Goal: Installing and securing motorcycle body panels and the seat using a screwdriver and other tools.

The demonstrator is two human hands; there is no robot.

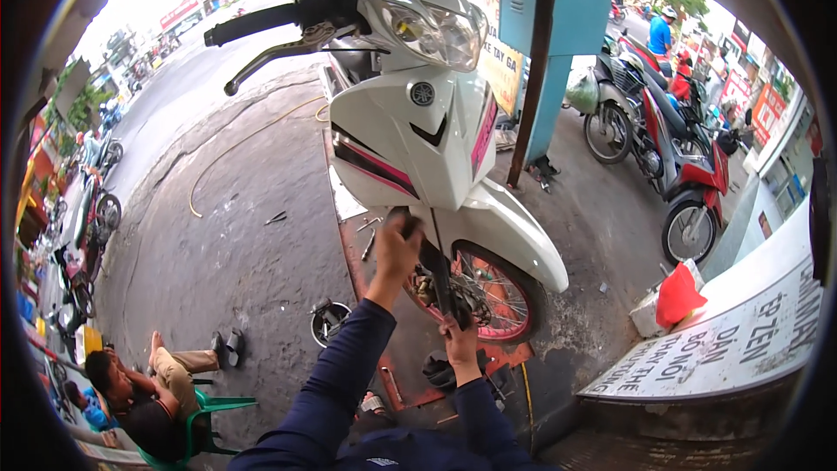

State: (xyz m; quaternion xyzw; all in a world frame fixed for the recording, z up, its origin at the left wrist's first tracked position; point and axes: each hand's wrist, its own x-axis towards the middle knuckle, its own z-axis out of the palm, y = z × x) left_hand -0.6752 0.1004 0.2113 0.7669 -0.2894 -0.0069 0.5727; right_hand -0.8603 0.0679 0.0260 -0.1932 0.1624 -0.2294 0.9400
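Head view shows black bar [440, 283] between both grips [398, 251] [461, 344].

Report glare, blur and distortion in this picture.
Head view: the street at upper left washes out nearly white; same view: the white signboard looks bowed, the corners go black; same view: the left hand looks slightly blurred.

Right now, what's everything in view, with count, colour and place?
Motorbike: one, white, centre
Wheel rim: one, pink, below it
Platform: one, red, underneath
Hose: one, tan, left
Round part: one, silver, left of platform
Parked motorbikes: several, mixed, both sides
Seated person: one, khaki trousers, lower left
Chair: one, green, lower left
Bag: one, red, right
Signboard: one, white, lower right
Sleeves: two, navy, lower centre
Left hand: one, bare, under front panel
Right hand: one, bare, on black fork
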